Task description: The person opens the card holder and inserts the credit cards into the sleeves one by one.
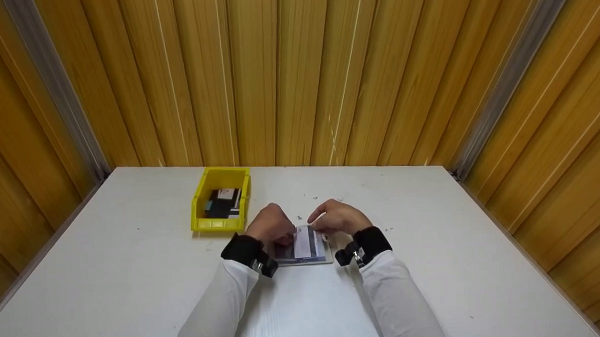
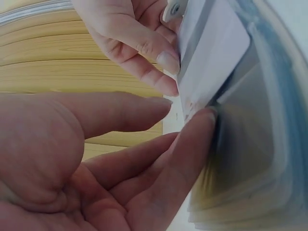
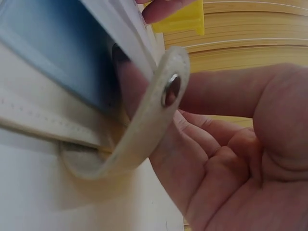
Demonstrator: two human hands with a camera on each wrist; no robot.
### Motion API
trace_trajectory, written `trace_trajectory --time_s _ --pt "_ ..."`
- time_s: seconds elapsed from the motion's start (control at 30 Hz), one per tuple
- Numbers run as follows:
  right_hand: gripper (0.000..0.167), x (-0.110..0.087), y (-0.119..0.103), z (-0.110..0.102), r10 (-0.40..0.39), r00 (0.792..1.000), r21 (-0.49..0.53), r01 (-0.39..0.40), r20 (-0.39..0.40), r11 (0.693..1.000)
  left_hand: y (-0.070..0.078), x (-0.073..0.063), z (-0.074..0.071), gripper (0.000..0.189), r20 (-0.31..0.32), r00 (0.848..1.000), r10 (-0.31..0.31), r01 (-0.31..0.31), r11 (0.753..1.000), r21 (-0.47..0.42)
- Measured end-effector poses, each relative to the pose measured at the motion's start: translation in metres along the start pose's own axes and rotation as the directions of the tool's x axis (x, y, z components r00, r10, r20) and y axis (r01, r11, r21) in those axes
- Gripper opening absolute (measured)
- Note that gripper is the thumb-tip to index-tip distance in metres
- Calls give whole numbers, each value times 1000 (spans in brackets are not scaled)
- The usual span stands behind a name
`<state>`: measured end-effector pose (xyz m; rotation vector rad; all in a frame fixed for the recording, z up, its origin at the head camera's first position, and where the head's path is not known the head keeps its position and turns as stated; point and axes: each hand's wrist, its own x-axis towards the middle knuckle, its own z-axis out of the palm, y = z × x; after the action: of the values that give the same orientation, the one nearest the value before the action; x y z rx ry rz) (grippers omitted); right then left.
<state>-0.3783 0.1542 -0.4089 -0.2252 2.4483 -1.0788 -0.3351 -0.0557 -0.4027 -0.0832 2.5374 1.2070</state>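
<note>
A card holder (image 1: 327,261) with clear plastic sleeves lies open on the table between both hands. A pale card (image 2: 216,53) with a dark stripe lies at one of its sleeves. My left hand (image 1: 272,223) touches the card's edge near the sleeve with one fingertip; in the left wrist view its thumb stands apart from the card. My right hand (image 1: 340,218) pinches the sleeve and card at the side, thumb on one face and a finger behind. Beside that hand, the holder's cream strap (image 3: 139,122) with a metal snap curves upward in the right wrist view.
To the left behind the holder stands a yellow bin (image 1: 219,224) with several dark and light cards (image 1: 223,203) inside. The white table (image 1: 109,275) ends at a yellow wood-patterned wall (image 1: 297,79), with side walls left and right.
</note>
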Motion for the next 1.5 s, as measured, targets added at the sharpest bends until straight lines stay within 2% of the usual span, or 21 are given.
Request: trace_trajectory --time_s 0.2,0.43,0.73,0.87,0.97,1.17,1.5 --pt "29 0 -1 4 -22 1000 34 22 21 999 -1 -3 2 17 24 1000 7 -6 999 -51" --pt "30 1 -4 5 -44 999 76 42 29 996 2 -6 4 23 25 1000 12 -10 998 -63" --pt "25 1 -5 6 -50 998 89 47 35 995 3 -7 7 15 -16 999 36 -38 994 -99" --pt "20 0 -5 7 -77 996 82 73 41 994 4 -6 8 14 -47 999 22 -25 998 -60" --pt "19 -1 -5 7 -103 994 72 100 42 992 4 -5 9 15 -59 998 13 -15 999 -40" --pt "18 -1 -7 9 -131 991 22 130 36 991 3 -4 8 18 -43 999 6 -9 997 -83" --pt "17 -4 -12 10 -120 992 -118 115 -33 986 6 -3 2 23 -12 1000 6 -7 998 -65"
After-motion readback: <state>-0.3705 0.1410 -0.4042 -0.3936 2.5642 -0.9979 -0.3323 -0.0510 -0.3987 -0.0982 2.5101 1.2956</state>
